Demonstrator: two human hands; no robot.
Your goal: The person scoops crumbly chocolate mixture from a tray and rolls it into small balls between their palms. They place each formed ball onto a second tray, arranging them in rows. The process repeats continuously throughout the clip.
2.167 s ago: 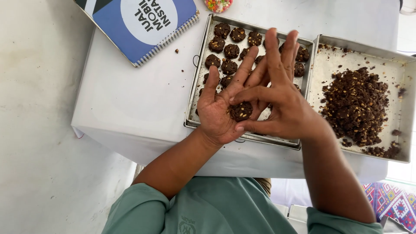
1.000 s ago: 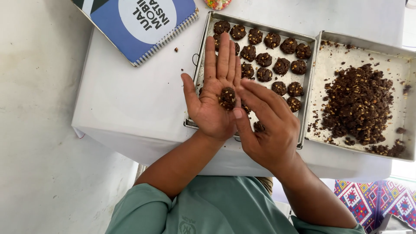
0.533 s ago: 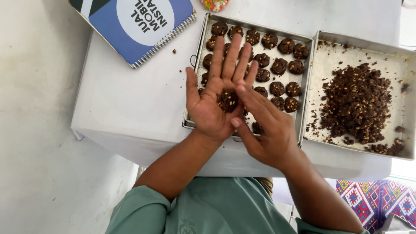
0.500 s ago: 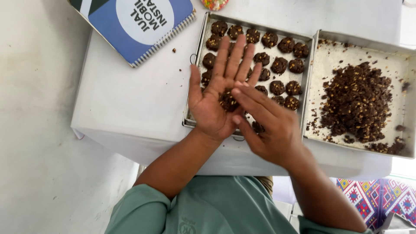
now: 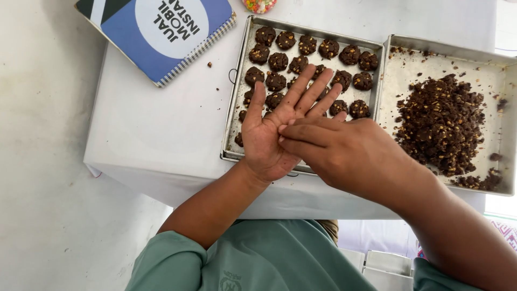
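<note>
My left hand (image 5: pixel 267 137) lies palm up with straight fingers over the near part of a metal tray (image 5: pixel 236 126). My right hand (image 5: pixel 353 156) lies flat across it, palm down, fingers pointing left. A dark chocolate dough ball seen earlier on the left palm is pressed between the two palms and is hidden now. The tray holds several rows of round chocolate dough balls (image 5: pixel 307 46) with pale bits.
A second metal tray (image 5: pixel 396 51) to the right carries a loose heap of chocolate dough (image 5: pixel 439 124). A blue spiral notebook (image 5: pixel 161 32) lies at the far left of the white table (image 5: pixel 161 124). A container of coloured sprinkles (image 5: pixel 258 4) stands at the far edge.
My right hand has slid left over the left palm and now covers the dough ball that was showing. The left fingers have tilted to the right.
</note>
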